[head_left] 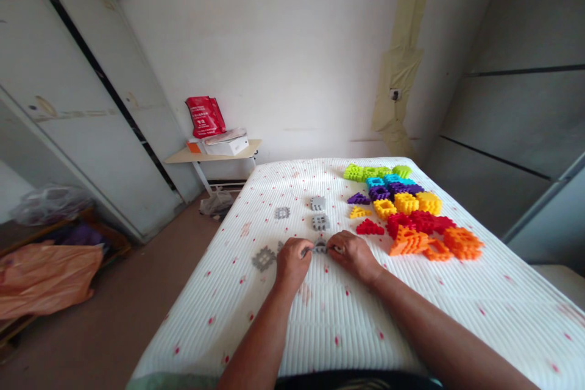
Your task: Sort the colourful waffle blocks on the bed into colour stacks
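My left hand (pixel 293 259) is closed in a pinch on the left side of a grey notched building piece (pixel 320 246). From the other side, my right hand (pixel 354 253) pinches the same grey piece, its fingers curled inward. The fingers hide much of the part between them. Just beyond lie two small grey stacks of interlocking pieces, a nearer stack (pixel 320 222) and a farther stack (pixel 317 203). A flat grey square piece (pixel 282 213) lies farther left. Close to my left hand is a grey lattice-like piece (pixel 264 259), with another grey bit partly hidden behind the hand.
Sorted by colour on the right of the bed (pixel 365 317) are orange (pixel 462 243), red (pixel 425 221), yellow (pixel 406 202), purple (pixel 380 193), blue (pixel 375 182) and green pieces (pixel 354 172). A small table (pixel 180 156) with a red bag (pixel 205 117) stands beyond its far left corner.
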Demonstrator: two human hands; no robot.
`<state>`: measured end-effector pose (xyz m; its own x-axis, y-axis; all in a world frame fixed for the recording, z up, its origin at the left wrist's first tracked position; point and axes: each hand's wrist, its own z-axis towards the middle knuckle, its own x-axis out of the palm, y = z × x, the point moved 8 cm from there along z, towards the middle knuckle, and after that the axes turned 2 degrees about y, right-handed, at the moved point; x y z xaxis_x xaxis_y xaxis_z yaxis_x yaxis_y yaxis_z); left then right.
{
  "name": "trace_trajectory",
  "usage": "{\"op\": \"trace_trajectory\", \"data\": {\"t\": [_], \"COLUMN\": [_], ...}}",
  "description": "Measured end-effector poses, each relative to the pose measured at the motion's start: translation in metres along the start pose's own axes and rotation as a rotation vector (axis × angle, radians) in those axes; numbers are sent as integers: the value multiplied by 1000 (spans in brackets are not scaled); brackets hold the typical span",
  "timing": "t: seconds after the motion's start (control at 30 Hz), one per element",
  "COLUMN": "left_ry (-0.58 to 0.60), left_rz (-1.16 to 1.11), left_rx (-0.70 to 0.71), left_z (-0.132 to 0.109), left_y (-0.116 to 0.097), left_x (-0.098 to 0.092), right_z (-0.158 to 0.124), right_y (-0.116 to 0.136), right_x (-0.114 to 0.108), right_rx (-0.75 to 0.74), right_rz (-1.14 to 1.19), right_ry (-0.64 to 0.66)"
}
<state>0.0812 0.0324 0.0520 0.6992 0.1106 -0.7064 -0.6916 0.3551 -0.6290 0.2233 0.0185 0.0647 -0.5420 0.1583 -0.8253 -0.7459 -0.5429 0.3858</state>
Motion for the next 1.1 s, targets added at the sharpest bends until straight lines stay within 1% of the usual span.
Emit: {"op": "trace_trajectory", "data": {"t": [0.3, 0.6, 0.8, 0.87, 0.93, 1.03, 1.07, 1.1], "left_ry": [0, -4, -39, -75, -146, -308, -345, -356], "left_rz": [37, 58, 56, 51, 54, 94, 131, 186], "left_rx": [19, 24, 41, 46, 28, -70, -114, -158], "left_z": [1, 1, 0, 0, 0, -4, -6, -8], "left_y": [-3, 1, -1, 1, 8, 27, 32, 36], "left_x": [0, 2, 2, -4, -17, -46, -54, -60], "right_z": [0, 0, 0, 0, 0, -1, -1, -2], "right_y": [0, -1, 0, 1, 2, 2, 2, 2], "right_x": [3, 4, 4, -1, -9, -19, -20, -21], "right_rx": [1, 22, 42, 42, 36, 23, 17, 10], "right_rz": [-40, -61, -64, -27, 22, 58, 61, 62], "right_ry": [13, 33, 60, 35, -25, -115, -135, -148]}}
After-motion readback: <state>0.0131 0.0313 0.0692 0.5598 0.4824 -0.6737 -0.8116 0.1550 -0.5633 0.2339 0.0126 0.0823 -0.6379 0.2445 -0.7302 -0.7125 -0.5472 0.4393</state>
